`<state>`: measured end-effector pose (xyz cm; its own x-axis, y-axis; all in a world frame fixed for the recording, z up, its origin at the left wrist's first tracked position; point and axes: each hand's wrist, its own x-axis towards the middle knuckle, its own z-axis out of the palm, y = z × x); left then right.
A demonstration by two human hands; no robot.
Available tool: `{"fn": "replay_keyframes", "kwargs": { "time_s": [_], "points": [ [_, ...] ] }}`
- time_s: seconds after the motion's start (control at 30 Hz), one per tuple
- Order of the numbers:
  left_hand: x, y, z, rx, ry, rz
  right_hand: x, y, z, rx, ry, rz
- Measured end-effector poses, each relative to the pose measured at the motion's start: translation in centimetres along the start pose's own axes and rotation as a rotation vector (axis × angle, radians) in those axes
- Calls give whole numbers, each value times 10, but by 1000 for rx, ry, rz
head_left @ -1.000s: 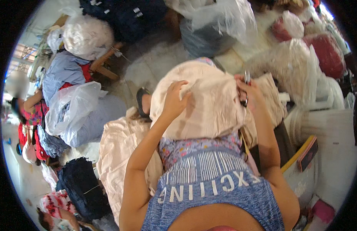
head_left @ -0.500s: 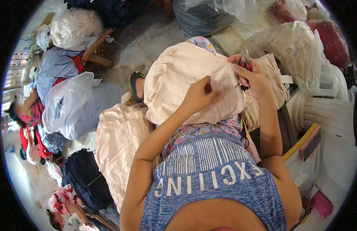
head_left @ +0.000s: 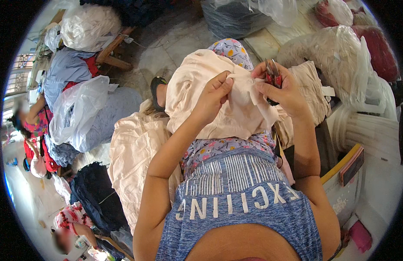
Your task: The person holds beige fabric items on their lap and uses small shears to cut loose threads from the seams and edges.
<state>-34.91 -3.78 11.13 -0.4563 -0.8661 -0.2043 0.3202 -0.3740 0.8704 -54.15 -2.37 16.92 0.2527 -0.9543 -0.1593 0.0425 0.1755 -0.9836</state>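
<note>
A cream cloth garment [head_left: 190, 93] is spread over my lap. My left hand [head_left: 213, 98] pinches a raised edge of it between thumb and fingers. To the right, my right hand [head_left: 285, 89] is closed round small red-handled thread snips [head_left: 274, 78], their metal blades pointing up and away from me. The thumb and forefinger of that hand also touch the garment's edge, so a strip of cloth runs taut between both hands. Whether the snips touch any thread is too small to tell.
More cream cloth [head_left: 136, 152] lies at my left, and a folded beige pile [head_left: 306, 91] at my right. Plastic-wrapped bundles [head_left: 336, 56] stand beyond. A phone [head_left: 352, 166] rests on a ledge at right. Other people [head_left: 73, 222] are at the far left.
My left hand has gone from hovering over the cloth to pinching its edge, which is now lifted. My right hand has turned, showing more of the snips' blades.
</note>
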Motion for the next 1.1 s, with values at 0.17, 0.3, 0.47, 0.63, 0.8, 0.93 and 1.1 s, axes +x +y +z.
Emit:
{"fn": "replay_keyframes", "kwargs": {
  "time_s": [0.17, 0.3, 0.47, 0.63, 0.8, 0.93, 1.1],
  "points": [
    [-10, 30, -2, -41, -41, -88, 1, -1, -12, -356, -52, 72],
    [-14, 15, -20, 522, -21, -26, 6, 4, -19, -630, -139, 168],
    [-30, -4, -21, 553, -143, -106, 10, 28, -18, -386, -222, 112],
    [-37, -26, -10, -244, -103, -493, 8, 4, 20, -374, -216, 214],
    [-34, -17, -15, -682, -207, -512, -20, 23, 72, -633, -347, -174],
    [-31, -5, -5, -389, 114, -415, -35, 5, 73, -716, -423, -206],
    [-33, 31, -12, -416, 100, -83, -50, -23, 51, -862, -194, -5]
  ]
}}
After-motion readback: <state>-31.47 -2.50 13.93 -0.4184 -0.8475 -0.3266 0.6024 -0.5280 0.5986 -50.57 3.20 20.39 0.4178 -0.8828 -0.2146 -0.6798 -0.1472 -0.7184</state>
